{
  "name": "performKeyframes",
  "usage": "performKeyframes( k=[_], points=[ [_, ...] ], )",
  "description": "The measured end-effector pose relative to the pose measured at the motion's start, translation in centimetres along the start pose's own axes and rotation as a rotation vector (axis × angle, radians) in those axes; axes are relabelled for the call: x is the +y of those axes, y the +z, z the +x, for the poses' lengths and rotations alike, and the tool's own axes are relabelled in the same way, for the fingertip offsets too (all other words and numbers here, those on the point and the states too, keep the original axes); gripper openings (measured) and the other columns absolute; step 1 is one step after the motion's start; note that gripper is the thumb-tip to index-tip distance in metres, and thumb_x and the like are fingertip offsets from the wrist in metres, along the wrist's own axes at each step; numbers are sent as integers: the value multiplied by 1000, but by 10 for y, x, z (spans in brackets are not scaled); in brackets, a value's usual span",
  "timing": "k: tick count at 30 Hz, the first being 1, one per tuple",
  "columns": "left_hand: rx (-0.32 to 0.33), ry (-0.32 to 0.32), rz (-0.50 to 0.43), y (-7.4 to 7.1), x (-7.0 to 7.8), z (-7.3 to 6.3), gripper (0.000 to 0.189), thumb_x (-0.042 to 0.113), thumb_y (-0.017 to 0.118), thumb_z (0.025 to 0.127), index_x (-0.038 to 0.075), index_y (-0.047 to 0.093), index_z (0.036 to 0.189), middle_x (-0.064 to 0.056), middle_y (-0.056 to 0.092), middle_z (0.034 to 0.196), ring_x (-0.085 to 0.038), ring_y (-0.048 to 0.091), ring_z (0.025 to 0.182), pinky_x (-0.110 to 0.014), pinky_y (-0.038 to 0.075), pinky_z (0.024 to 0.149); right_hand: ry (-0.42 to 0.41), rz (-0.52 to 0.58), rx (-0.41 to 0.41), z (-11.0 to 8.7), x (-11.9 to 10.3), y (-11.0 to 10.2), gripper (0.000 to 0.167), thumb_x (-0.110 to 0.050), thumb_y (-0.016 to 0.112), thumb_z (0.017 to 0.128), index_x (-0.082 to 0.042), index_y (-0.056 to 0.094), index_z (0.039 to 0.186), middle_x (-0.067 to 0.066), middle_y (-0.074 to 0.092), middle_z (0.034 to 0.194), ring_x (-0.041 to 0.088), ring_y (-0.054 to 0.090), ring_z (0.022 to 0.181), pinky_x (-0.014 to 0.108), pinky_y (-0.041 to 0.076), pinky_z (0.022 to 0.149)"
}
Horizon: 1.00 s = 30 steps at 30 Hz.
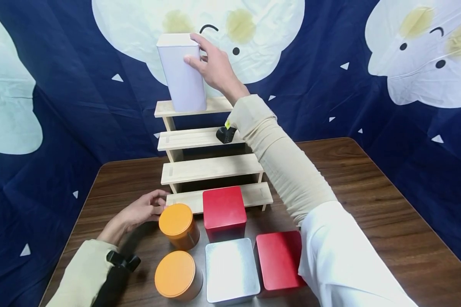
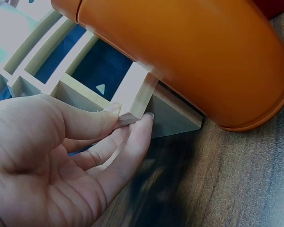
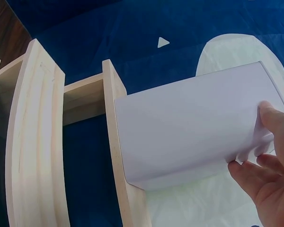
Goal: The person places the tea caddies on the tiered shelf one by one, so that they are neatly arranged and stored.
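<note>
A tall white box-shaped canister [image 1: 182, 76] stands at the left end of the top step of a wooden tiered shelf [image 1: 211, 167]. Near its upper right edge, my right hand [image 1: 215, 66] grips it between thumb and fingers. In the right wrist view the base of the canister [image 3: 189, 127] meets the top board. Down at the left, my left hand [image 1: 142, 209] pinches the end of the shelf's lowest board [image 2: 135, 92], thumb above and fingers below. An orange round tin [image 1: 178, 226] is close beside that hand.
In front of the shelf are a red square tin [image 1: 223, 209], a silver square tin [image 1: 232, 270], another red tin [image 1: 279, 260] and a second orange tin [image 1: 176, 275]. All stand on a brown wooden table [image 1: 353, 187]. A dark blue cloth [image 1: 322, 111] with cloud figures hangs behind.
</note>
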<state>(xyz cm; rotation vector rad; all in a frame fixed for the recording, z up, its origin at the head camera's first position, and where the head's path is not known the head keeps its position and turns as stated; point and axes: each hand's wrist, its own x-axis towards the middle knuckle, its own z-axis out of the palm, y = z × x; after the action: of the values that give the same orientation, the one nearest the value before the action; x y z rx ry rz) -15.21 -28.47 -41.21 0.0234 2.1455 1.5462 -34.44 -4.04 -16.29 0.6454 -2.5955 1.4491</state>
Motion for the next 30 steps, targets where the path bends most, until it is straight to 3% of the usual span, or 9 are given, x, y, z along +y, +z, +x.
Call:
performKeyframes(
  k=[30],
  points=[
    [15,-9,22,-1,2,4,51,-2,49,90,-5,29,137,-11,50,101,-17,57,85,-34,55,75,-11,12,-6,2,7,-4,59,-36,58,92,-42,33,145,-11,40,148,10,46,131,24,39,105]
  ],
)
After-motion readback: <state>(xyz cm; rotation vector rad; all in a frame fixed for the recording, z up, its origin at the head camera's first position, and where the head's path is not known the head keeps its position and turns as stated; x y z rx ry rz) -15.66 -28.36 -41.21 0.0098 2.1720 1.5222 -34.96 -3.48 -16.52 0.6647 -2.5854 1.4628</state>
